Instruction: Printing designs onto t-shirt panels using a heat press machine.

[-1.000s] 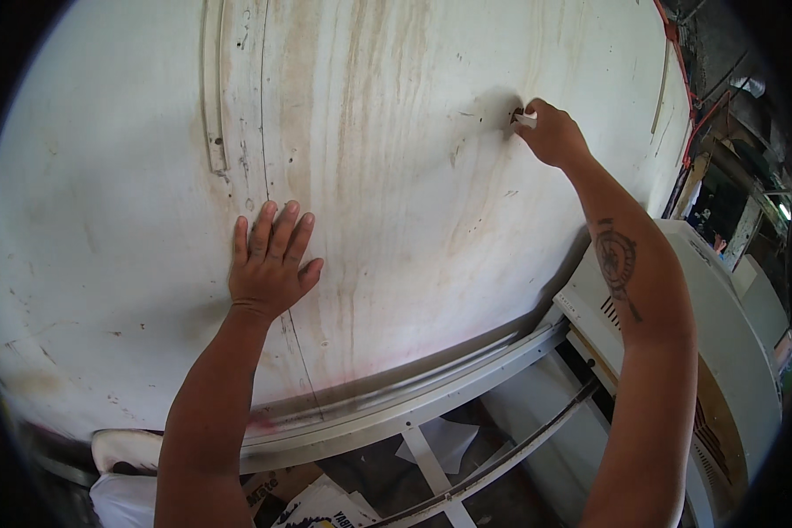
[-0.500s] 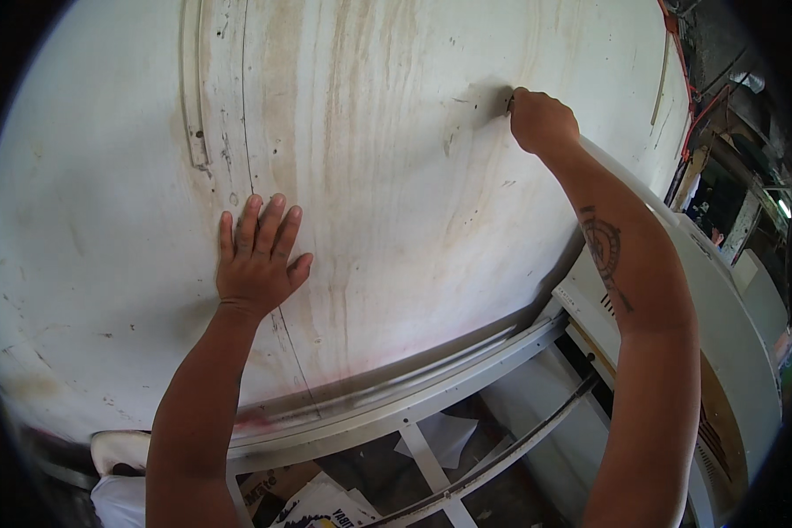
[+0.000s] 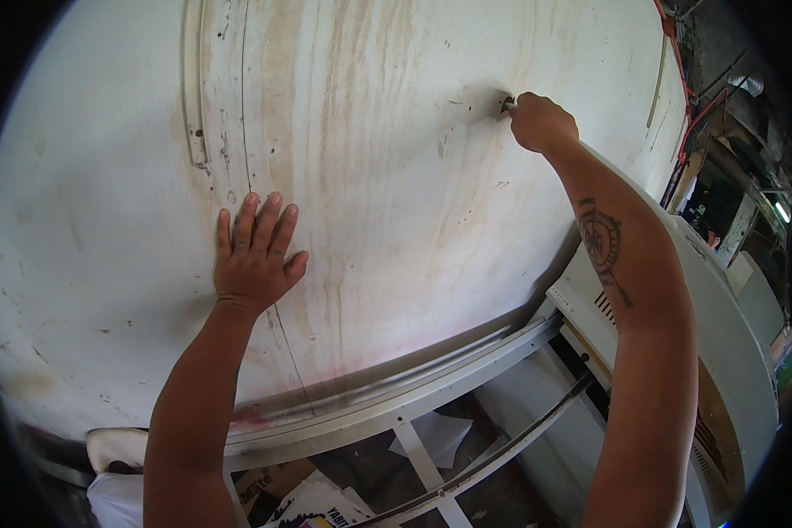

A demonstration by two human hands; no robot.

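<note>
A large white panel (image 3: 396,264) with brown streaks and scuffs rises in front of me. My left hand (image 3: 255,264) lies flat against it, fingers stretched and spread, beside a thin dark seam running down the surface. Farther right and higher, my right hand (image 3: 544,121) is closed in a pinch. From its fingertips a small metallic piece (image 3: 509,105) sticks out toward the panel, next to a dark shadow. The kind of piece is too small to make out, and most of it is hidden by my fingers.
A white metal frame (image 3: 370,433) with crossbars runs below the panel. Under it lie papers (image 3: 321,506) and a cardboard box (image 3: 273,480). White vented casings (image 3: 590,286) stand at the lower right. A red cable (image 3: 697,132) hangs by the panel's right edge.
More of the small metallic piece shows at my right fingertips, and that hand has turned slightly. My left hand stays flat on the panel; the whole view has shifted a little.
</note>
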